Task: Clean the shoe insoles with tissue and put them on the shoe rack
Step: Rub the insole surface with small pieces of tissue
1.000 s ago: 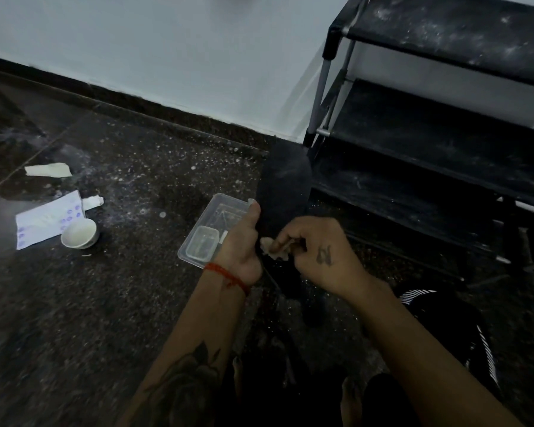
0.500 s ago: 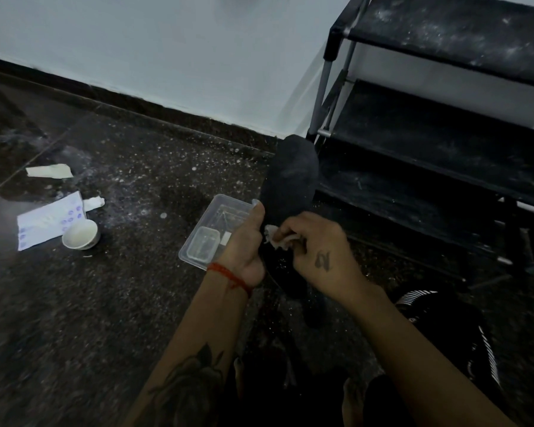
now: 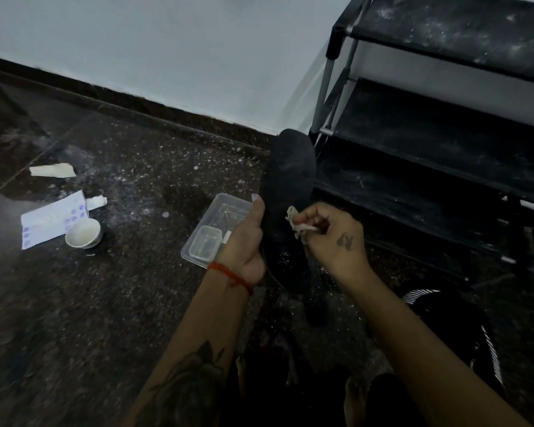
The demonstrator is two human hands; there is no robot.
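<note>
My left hand (image 3: 246,245) grips a black shoe insole (image 3: 290,174) by its lower half, thumb up along its left edge, so the insole stands nearly upright with its rounded toe end at the top. My right hand (image 3: 333,238) pinches a crumpled off-white tissue (image 3: 296,224) against the insole's right edge. The black shoe rack (image 3: 438,124) stands just right of the insole, its dusty shelves bare. A second dark piece, perhaps another insole (image 3: 316,303), lies on the floor below my hands.
A clear plastic container (image 3: 216,229) lies on the dark speckled floor left of my hand. Further left are a white bowl (image 3: 83,233), a white packet with purple dots (image 3: 51,218), a small tube and a paper scrap (image 3: 53,170). A black shoe with white stripes (image 3: 457,318) sits at lower right.
The insole has been tilted up from lying flat toward the rack to standing nearly upright. My right hand with the tissue has shifted from the insole's middle to its right edge.
</note>
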